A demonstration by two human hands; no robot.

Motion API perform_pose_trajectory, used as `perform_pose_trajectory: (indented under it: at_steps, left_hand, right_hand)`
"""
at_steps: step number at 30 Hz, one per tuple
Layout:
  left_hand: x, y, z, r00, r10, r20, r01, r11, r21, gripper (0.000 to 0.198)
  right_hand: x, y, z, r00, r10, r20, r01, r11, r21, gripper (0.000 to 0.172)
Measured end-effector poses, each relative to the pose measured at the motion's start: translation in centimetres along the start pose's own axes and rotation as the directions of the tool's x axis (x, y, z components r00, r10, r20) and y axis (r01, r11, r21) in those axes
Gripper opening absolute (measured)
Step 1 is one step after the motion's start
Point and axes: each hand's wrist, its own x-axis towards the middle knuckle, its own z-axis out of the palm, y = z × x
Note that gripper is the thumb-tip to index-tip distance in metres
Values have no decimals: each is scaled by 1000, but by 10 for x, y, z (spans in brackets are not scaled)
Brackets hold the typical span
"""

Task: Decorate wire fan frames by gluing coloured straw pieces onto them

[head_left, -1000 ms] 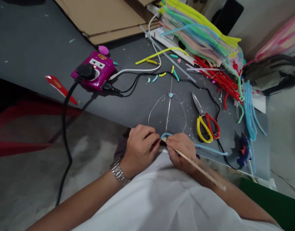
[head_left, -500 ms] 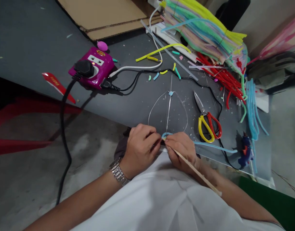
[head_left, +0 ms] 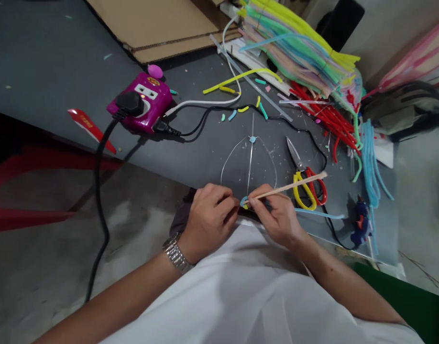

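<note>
My left hand [head_left: 213, 215] is closed, its fingertips pinching the edge of a small blue pipe cleaner coil [head_left: 243, 201] at the table's near edge. A bit of yellow shows beside the coil. Between thumb and fingers, my right hand [head_left: 279, 216] grips a beige pipe cleaner [head_left: 294, 185], whose free end points right over the scissors. Its other end meets the coil. A thin wire frame [head_left: 250, 165] rises from the coil, with bowed side wires and a small blue knot [head_left: 252, 139] near its top. A blue pipe cleaner [head_left: 320, 214] extends right from behind my right hand.
Scissors [head_left: 305, 184] with yellow and red handles lie right of the frame, near a blue glue gun [head_left: 361, 223]. A purple power socket [head_left: 142, 102] with cords sits left. Bundled pipe cleaners [head_left: 294, 48], red pipe cleaners [head_left: 327, 117] and cardboard [head_left: 169, 24] are at the back.
The beige pipe cleaner has swung from pointing down toward my right forearm to pointing up and right over the scissors. My right hand has turned and its fingers have shifted their grip.
</note>
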Motion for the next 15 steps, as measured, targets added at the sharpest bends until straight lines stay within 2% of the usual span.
perform_pose_trajectory:
  at_steps: [2,4,8,15]
  left_hand:
    - [0,0,1,1000,4,-2,-4,1000,0,12]
    - [0,0,2,1000,7,-9,-7,1000,1,12]
    - [1,0,1,1000,4,-6,-4,1000,10,13]
    - [2,0,-1,1000,6,16,-6,1000,8,14]
  right_hand:
    - [-1,2,-1,999,31,-31,-30,999,27,13]
    - [-3,5,0,999,-28,-46,27,999,-16,12]
    - [-6,7,5,988,-155,0,153,976,-156,13]
    - [-4,5,7,984,-169,60,179,948,-263,18]
